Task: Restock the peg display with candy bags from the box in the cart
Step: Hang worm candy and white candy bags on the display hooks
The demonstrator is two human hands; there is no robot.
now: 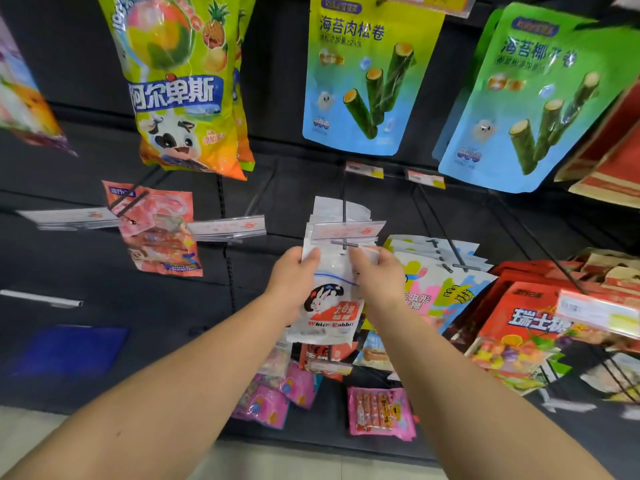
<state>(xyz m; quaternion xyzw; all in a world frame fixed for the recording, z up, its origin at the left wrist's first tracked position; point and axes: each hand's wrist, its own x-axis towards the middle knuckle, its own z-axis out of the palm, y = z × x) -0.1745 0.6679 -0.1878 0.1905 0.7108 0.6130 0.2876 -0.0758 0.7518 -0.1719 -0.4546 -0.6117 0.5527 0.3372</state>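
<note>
Both hands raised at the peg display, bare forearms reaching in from the bottom edge. Left hand [294,271] pinches the upper left corner of a white candy bag [330,306], thumb on the front. Right hand [375,271] pinches the upper right corner, fingers curled over the top edge. Bag hangs upright between them, rabbit print facing the camera, its top just below the tip of a dark peg [344,216]. Whether the bag's hole is on the peg: cannot tell.

A clear label holder [348,231] crosses the peg right above the hands and stands in front of more white bags [337,207] hanging behind.

Around: pink bag [159,230] on the peg to the left; pastel bags [436,275] just right of the right hand; red bags [519,323] further right. Above, a yellow-green lollipop bag [180,84] and two seaweed roll pouches [367,74].

Lower pink packets [379,412] partly hidden by the forearms. Frame edges blurred; price tags unreadable.
</note>
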